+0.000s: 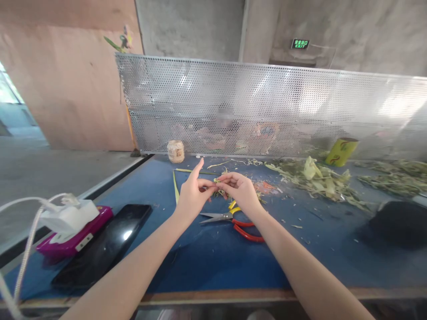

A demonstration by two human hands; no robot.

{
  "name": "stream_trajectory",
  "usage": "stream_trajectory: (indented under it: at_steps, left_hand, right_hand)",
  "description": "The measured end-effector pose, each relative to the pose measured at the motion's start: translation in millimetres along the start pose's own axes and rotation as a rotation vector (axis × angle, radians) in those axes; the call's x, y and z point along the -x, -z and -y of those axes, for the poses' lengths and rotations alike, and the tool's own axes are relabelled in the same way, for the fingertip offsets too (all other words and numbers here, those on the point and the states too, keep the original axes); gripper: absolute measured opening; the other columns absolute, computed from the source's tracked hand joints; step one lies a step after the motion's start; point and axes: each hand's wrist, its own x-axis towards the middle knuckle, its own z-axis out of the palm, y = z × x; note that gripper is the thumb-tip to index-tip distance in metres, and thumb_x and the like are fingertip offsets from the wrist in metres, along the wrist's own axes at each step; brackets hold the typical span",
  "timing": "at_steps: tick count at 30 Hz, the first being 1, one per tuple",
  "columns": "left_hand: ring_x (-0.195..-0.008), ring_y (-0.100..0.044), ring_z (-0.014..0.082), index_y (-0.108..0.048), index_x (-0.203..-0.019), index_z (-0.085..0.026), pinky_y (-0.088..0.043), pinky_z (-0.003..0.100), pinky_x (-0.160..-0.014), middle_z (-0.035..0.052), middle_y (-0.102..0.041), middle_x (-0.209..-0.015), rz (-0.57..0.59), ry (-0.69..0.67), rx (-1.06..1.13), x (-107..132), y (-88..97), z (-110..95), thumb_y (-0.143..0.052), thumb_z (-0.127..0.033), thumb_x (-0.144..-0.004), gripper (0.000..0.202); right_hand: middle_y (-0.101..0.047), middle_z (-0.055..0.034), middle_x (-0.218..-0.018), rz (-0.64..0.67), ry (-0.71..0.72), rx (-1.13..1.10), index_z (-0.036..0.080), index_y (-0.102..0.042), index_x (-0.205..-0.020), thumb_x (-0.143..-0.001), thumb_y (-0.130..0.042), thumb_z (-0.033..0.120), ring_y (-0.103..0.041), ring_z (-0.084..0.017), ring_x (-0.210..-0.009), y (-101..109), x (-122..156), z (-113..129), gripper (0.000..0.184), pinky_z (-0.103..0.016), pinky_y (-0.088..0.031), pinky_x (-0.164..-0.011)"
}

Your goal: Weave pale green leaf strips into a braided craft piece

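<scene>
Head view: I see left hand [191, 192] and right hand [241, 190] pinching a small greenish piece [216, 180] above the blue table [213, 266]; probably light, pliable, tearable, best held by its edges.

A glossy black smartphone [103, 244] is lying flat on the blue tabletop [213, 275] over here, just beside a magenta power strip [71, 250] that's carrying a blocky white plastic charger [73, 216]. Behind, a silvery perforated metal screen [207, 98] is standing, and a green-lit exit sign [300, 43] is glowing on the grey concrete wall [360, 31].
</scene>
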Motion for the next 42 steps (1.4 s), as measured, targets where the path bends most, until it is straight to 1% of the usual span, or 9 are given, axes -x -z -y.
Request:
stream_trajectory:
  at_steps: [3, 7, 10, 16, 24, 29, 33, 38, 42]
  left_hand:
    - [-0.041, -0.051, 0.0094, -0.021, -0.135, -0.018, -0.047, 0.025, -0.049, 0.0013, -0.067, -0.067, 0.0, 0.005, 0.009, 0.1, 0.2, -0.6, -0.062, -0.028, -0.067, 0.079]
    - [-0.04, -0.05, 0.0096, -0.016, -0.136, -0.019, -0.046, 0.025, -0.047, 0.0023, -0.068, -0.069, 0.006, 0.01, 0.079, -0.8, 1.2, 0.0, -0.063, -0.027, -0.066, 0.084]
    - [-0.04, -0.05, 0.0094, -0.013, -0.137, -0.02, -0.045, 0.025, -0.045, 0.0036, -0.069, -0.071, 0.017, 0.022, 0.172, -1.9, 1.7, 1.3, -0.064, -0.027, -0.066, 0.088]
    - [-0.04, -0.048, 0.009, -0.009, -0.137, -0.018, -0.044, 0.025, -0.044, 0.0053, -0.069, -0.073, 0.047, 0.06, 0.304, -2.7, 1.2, 1.1, -0.066, -0.024, -0.064, 0.093]
    - [-0.04, -0.049, 0.0085, -0.013, -0.137, -0.019, -0.045, 0.024, -0.042, 0.003, -0.068, -0.069, 0.035, 0.028, 0.302, -1.4, 1.3, -3.2, -0.065, -0.023, -0.065, 0.088]
    - [-0.046, -0.055, 0.0106, -0.014, -0.135, -0.023, -0.048, 0.024, -0.045, 0.0005, -0.065, -0.067, 0.038, -0.009, 0.313, -0.9, 0.8, -2.5, -0.064, -0.019, -0.065, 0.086]
    - [-0.049, -0.057, 0.0111, -0.018, -0.133, -0.022, -0.049, 0.023, -0.046, 0.0009, -0.065, -0.068, 0.046, -0.027, 0.34, -0.6, 0.7, -2.2, -0.064, -0.018, -0.065, 0.082]
    - [-0.045, -0.055, 0.0094, -0.005, -0.136, -0.023, -0.048, 0.023, -0.045, 0.0004, -0.064, -0.069, 0.087, -0.043, 0.372, -0.8, 0.8, -2.1, -0.063, -0.018, -0.067, 0.091]
    - [-0.045, -0.055, 0.0096, -0.009, -0.135, -0.023, -0.049, 0.024, -0.046, 0.0003, -0.064, -0.068, 0.102, -0.043, 0.354, -0.9, 1.0, -2.5, -0.063, -0.018, -0.066, 0.087]
  right_hand:
    - [-0.059, 0.0017, -0.06, 0.026, 0.015, 0.004, 0.016, -0.054, -0.078, -0.066, -0.063, 0.025, -0.048, -0.006, -0.042, 0.1, -0.4, -0.3, 0.017, -0.021, -0.041, -0.044]
    - [-0.06, 0.0044, -0.061, 0.061, -0.013, -0.109, 0.019, -0.043, -0.094, -0.063, -0.066, 0.025, -0.049, -0.007, -0.043, 2.8, -2.8, 1.5, 0.039, -0.02, -0.04, -0.041]
    - [-0.06, 0.0057, -0.06, 0.076, -0.041, -0.162, 0.019, -0.038, -0.096, -0.061, -0.068, 0.025, -0.049, -0.007, -0.041, 5.2, -4.2, 3.9, 0.046, -0.02, -0.039, -0.04]
    - [-0.058, 0.0076, -0.058, 0.108, -0.071, -0.18, 0.019, -0.038, -0.097, -0.059, -0.069, 0.025, -0.05, -0.007, -0.041, 6.7, -3.3, 8.0, 0.05, -0.021, -0.041, -0.042]
    - [-0.059, 0.0064, -0.058, 0.126, -0.1, -0.205, 0.019, -0.037, -0.097, -0.058, -0.07, 0.025, -0.052, -0.008, -0.043, 7.3, -3.1, 8.9, 0.051, -0.021, -0.043, -0.042]
    - [-0.06, 0.0064, -0.058, 0.141, -0.113, -0.215, 0.019, -0.037, -0.098, -0.059, -0.07, 0.025, -0.052, -0.007, -0.042, 8.1, -3.3, 7.7, 0.051, -0.02, -0.043, -0.042]
    - [-0.061, 0.0055, -0.059, 0.141, -0.147, -0.223, 0.018, -0.039, -0.096, -0.059, -0.07, 0.024, -0.053, -0.007, -0.043, 8.4, -2.5, 9.7, 0.049, -0.019, -0.041, -0.041]
    - [-0.06, 0.0061, -0.057, 0.162, -0.202, -0.253, 0.017, -0.04, -0.097, -0.058, -0.071, 0.024, -0.052, -0.007, -0.041, 9.9, -1.1, 12.2, 0.05, -0.021, -0.042, -0.043]
    - [-0.06, 0.0052, -0.058, 0.192, -0.233, -0.284, 0.017, -0.042, -0.098, -0.059, -0.071, 0.024, -0.053, -0.008, -0.045, 10.7, -1.3, 11.3, 0.05, -0.022, -0.044, -0.046]
